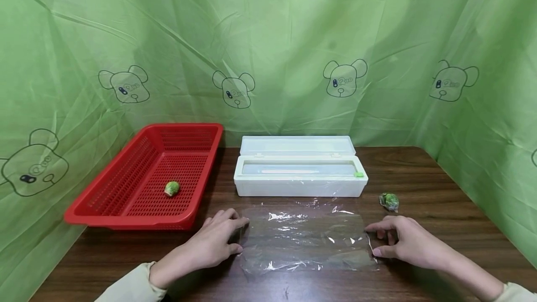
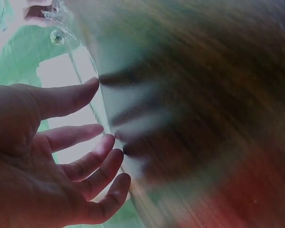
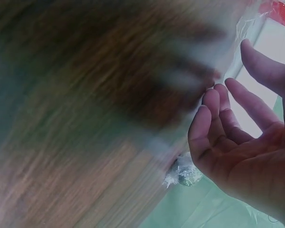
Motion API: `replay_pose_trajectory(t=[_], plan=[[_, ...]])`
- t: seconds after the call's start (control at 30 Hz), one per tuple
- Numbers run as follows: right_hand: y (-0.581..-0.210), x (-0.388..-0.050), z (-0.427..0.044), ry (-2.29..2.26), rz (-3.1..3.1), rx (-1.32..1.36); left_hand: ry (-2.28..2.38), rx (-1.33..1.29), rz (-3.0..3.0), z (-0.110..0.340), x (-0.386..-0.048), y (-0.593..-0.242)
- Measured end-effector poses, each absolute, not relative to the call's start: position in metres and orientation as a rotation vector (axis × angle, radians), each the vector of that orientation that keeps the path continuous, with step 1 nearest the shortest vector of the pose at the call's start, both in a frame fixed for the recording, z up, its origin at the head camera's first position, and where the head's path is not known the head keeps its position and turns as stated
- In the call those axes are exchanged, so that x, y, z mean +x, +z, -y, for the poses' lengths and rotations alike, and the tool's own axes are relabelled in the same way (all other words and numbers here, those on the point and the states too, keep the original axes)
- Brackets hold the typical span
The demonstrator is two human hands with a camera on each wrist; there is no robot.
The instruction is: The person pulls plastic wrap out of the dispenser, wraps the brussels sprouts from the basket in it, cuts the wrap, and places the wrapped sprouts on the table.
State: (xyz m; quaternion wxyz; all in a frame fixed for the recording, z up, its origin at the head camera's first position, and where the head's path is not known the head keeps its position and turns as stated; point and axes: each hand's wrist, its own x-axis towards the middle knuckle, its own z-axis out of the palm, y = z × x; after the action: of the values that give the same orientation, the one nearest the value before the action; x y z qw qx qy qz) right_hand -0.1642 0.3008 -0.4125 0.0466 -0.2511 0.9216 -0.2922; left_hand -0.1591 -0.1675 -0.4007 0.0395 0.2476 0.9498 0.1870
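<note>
A sheet of clear plastic wrap lies spread on the table, shiny and creased. At its left edge, my left hand rests with thumb and fingers apart. My right hand is at the right edge, its thumb and forefinger spread and the other fingers bent loosely; the right wrist view shows nothing in its palm. Beyond the right hand sits a small green vegetable, like a Brussels sprout, wrapped in film. A similar unwrapped Brussels sprout lies in the red basket.
Behind the film stands a white cling-film dispenser box, its lid raised and a green slider at its right. The red basket is at the left. Green cloth surrounds the brown wooden table.
</note>
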Motion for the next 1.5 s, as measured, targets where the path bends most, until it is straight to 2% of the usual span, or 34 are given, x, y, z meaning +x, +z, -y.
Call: replay_pose_trajectory(t=[0.53, 0.67, 0.87, 1.0, 1.17, 1.33, 1.5], plan=[[-0.413, -0.167, -0.300, -0.928, -2.852, -0.779, 0.723, 0.860, -2.861, 0.177, -0.149, -0.387], [-0.413, -0.169, -0.299, -0.928, -2.853, -0.791, 0.842, 0.946, -2.681, 0.183, -0.143, -0.364], [-0.411, -0.173, -0.298, -0.913, -2.855, -0.782, 0.951, 1.116, -2.431, 0.212, -0.145, -0.304], [-0.411, -0.176, -0.299, -0.915, -2.861, -0.800, 0.944, 1.135, -2.444, 0.246, -0.168, -0.268], [-0.411, -0.181, -0.299, -0.902, -2.861, -0.806, 0.896, 0.992, -2.580, 0.293, -0.220, -0.246], [-0.413, -0.185, -0.298, -0.895, -2.838, -0.800, 0.878, 0.875, -2.571, 0.335, -0.273, -0.255], [-0.414, -0.187, -0.297, -0.888, -2.836, -0.788, 0.864, 0.783, -2.493, 0.361, -0.307, -0.277]])
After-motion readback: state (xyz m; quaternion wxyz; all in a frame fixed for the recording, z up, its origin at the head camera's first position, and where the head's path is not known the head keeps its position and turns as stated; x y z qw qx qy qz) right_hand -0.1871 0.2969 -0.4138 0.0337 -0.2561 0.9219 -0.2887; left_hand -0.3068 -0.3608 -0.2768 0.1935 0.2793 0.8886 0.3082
